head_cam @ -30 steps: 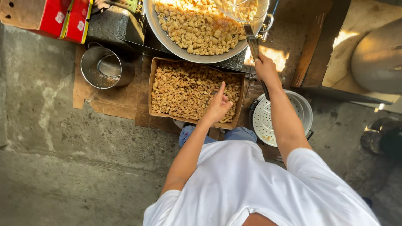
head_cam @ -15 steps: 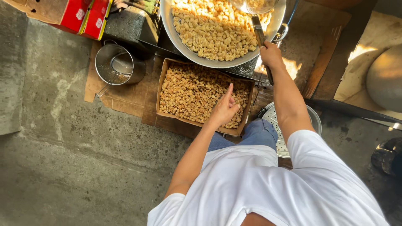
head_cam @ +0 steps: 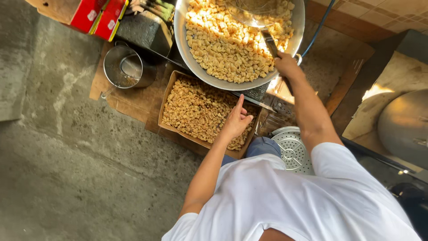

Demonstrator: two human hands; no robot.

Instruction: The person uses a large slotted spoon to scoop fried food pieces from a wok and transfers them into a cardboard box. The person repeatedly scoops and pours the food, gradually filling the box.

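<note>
The skimmer handle (head_cam: 270,42) runs as a dark bar in the upper middle of the frame, its long axis slanting from the lower right up to the upper left, where its wire basket (head_cam: 252,11) lies over the pale pieces in the big metal pan (head_cam: 187,53) at the top centre. The right hand (head_cam: 287,67) grips the lower end of that handle with its fingers closed round it, just at the pan's rim. Below the pan, a cardboard box (head_cam: 166,96) full of browner fried pieces sits in the middle of the frame, its long side running left to right with a slight downward tilt. The left hand (head_cam: 235,122) rests over the box's right part, index finger stretched up toward the pan, the other fingers curled loosely, holding nothing that can be seen. To the left of the box stands a small steel pot (head_cam: 125,67), with red cartons (head_cam: 98,15) at the upper left. A round perforated metal tray (head_cam: 292,149) lies just right of the box, near the person's knee, on the concrete floor (head_cam: 67,178).
</note>
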